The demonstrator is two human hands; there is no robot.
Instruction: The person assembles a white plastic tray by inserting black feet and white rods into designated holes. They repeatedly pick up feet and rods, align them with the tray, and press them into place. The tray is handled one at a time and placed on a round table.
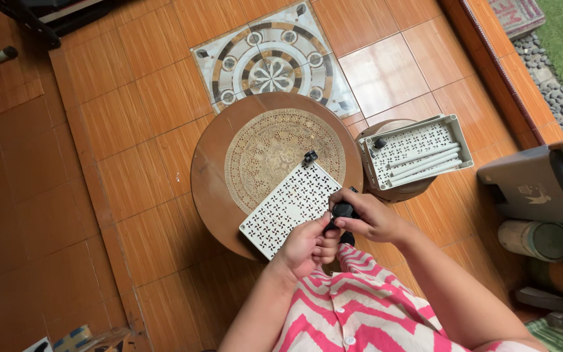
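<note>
A: Head view first. What are the hands on?

B: A small black part [343, 210], dark and rounded, mostly hidden by fingers. The right hand [367, 216] pinches its top; the left hand [307, 246] is clenched round its lower end, which pokes out dark below the knuckles. It sits at about 5 o'clock off the round table [211, 171], just above the pink zigzag shirt [353, 306].

A: And close by?

B: A white perforated panel [291, 207] lies tilted on the table, its near corner touching the hands. At the panel's 12 o'clock corner sits another little black piece [309, 157], on the patterned mat [275, 153].

A: Anything else?

B: At 3 o'clock from the table, a white tray [417, 151] rests on a smaller stool [386, 193], holding white rods [425, 166]. Nothing lies between hands and panel.
</note>
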